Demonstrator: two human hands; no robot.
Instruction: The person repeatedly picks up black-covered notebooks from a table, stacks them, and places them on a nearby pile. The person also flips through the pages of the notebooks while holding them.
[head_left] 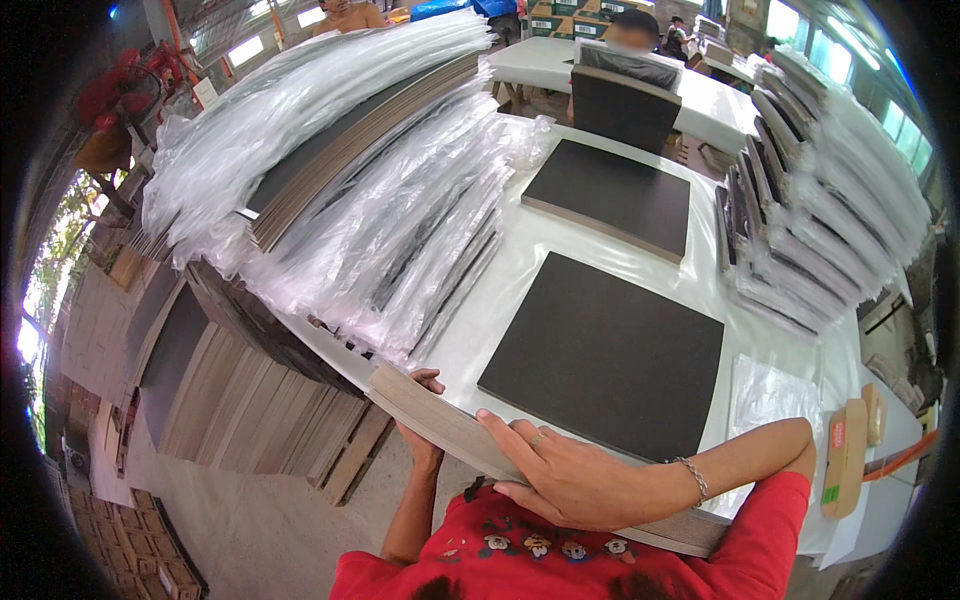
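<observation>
White table [520, 270], dark panels [605, 365], workshop, both hands' grip closed on board stack [450, 430]

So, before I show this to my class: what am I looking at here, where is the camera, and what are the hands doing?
There is no machine here. A person wears a wide fisheye camera on the head, looking down, so straight edges bend near the rim. The arms come in from the bottom edge. Both hands grip a stack of thin boards held against the red shirt: the left hand grasps its far left end, and the right hand lies across the top. Ahead is a white table with two dark square panels, one near and one farther. Piles of plastic-wrapped panels stand left and right. Another person sits at the far end.
</observation>
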